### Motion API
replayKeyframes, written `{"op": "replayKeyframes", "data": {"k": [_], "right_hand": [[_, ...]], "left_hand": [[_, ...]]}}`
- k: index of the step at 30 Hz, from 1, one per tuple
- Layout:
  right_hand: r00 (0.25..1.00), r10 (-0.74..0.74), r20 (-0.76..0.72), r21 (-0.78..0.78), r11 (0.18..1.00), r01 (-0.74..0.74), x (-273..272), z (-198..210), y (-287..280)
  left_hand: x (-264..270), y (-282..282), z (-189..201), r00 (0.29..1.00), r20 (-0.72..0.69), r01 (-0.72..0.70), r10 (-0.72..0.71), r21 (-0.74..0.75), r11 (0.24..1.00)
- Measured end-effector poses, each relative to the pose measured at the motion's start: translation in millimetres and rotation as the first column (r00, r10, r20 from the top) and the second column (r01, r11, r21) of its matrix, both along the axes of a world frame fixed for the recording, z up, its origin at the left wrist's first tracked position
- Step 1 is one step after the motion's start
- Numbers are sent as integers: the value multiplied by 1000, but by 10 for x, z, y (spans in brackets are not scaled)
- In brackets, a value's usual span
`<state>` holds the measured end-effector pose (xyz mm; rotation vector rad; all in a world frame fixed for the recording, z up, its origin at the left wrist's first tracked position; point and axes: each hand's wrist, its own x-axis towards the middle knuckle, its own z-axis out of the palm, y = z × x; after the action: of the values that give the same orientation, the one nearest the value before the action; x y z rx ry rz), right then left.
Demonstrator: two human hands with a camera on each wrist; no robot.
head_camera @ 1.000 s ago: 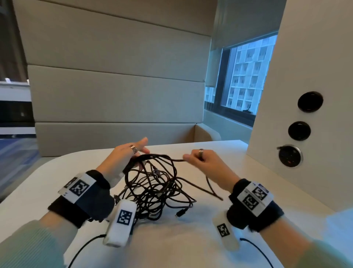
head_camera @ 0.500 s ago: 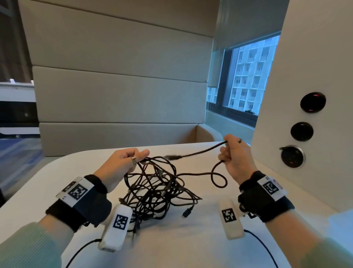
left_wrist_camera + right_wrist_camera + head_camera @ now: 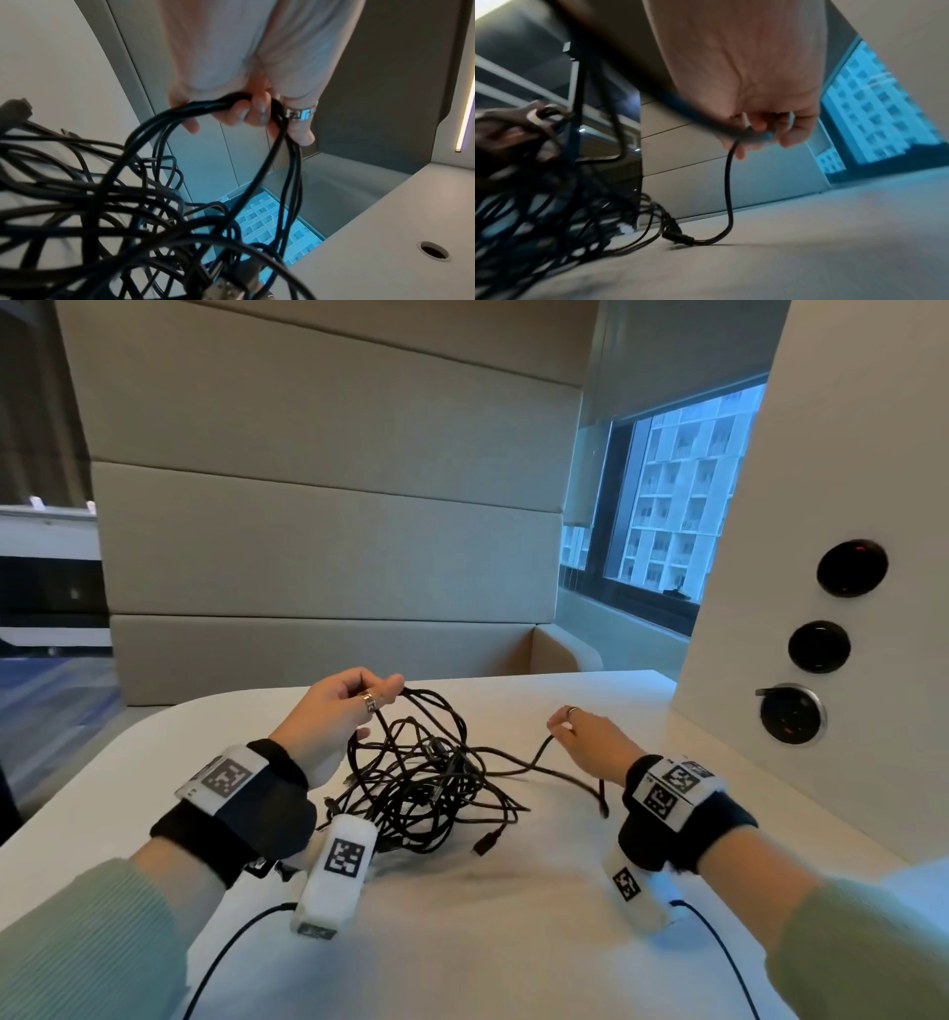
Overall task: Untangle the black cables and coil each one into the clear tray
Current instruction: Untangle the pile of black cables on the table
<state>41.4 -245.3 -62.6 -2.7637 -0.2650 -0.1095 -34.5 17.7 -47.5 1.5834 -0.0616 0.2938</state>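
A tangle of black cables [image 3: 421, 783] lies on the white table [image 3: 488, 916] between my hands. My left hand [image 3: 344, 706] is raised at the tangle's far left and grips several looped strands; the left wrist view shows the fingers [image 3: 246, 113] curled round the cables [image 3: 159, 130]. My right hand [image 3: 580, 737] is low on the right and pinches one black cable [image 3: 539, 752] that runs back into the tangle. In the right wrist view this cable [image 3: 729, 182] hangs from the fingers [image 3: 762, 125] down to the table. No clear tray is in view.
A white wall panel [image 3: 821, 505] with round black sockets [image 3: 793, 713] stands close on the right. A beige padded bench back [image 3: 328, 557] rises behind the table. A loose plug end [image 3: 485, 842] lies at the tangle's near side. The table has a round cable hole [image 3: 434, 250].
My right hand has dropped from a raised pull toward the table and moved back toward the tangle, its cable now slack. My left hand has lifted its loops slightly.
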Motion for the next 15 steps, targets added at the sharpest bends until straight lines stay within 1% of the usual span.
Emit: {"op": "replayKeyframes", "data": {"k": [1,2,3,4,5,6,7,9,10,11,13,14,15], "right_hand": [[1000,3,13,-141,990,-1,-21,-1,55],[998,31,53,-234,972,-18,-61,5,135],[991,90,94,-263,963,-63,-113,15,228],[980,165,112,-250,959,-133,-182,32,317],[965,243,97,-216,952,-218,-249,51,398],[949,312,44,-155,941,-302,-308,70,459],[930,366,-42,-45,929,-368,-367,92,497],[854,479,-203,230,871,-434,-452,142,528],[819,521,-239,273,846,-459,-465,160,535],[799,547,-249,251,834,-492,-479,171,537],[808,552,-204,181,833,-523,-456,167,537],[825,544,-154,184,836,-517,-441,166,526],[843,529,-98,226,837,-499,-429,178,505]], "left_hand": [[1,-11,12,1000,7,-2,2,-16,1000],[0,-21,20,1000,15,-1,2,-33,999],[-4,-30,25,1000,19,1,0,-51,999],[-5,-41,26,1000,25,7,-5,-72,997],[-5,-48,22,999,31,13,-10,-95,995],[-6,-54,20,999,41,19,-15,-116,993],[-12,-58,16,999,51,21,-15,-130,991],[-21,-52,3,997,77,18,-8,-137,990],[-24,-51,-6,996,92,18,-6,-136,991],[-35,-51,-11,995,104,22,-8,-135,991],[-55,-28,-20,991,130,55,-37,-135,989],[-63,5,-21,987,150,75,-56,-126,989],[-71,52,-22,983,169,89,-70,-107,990]]}}
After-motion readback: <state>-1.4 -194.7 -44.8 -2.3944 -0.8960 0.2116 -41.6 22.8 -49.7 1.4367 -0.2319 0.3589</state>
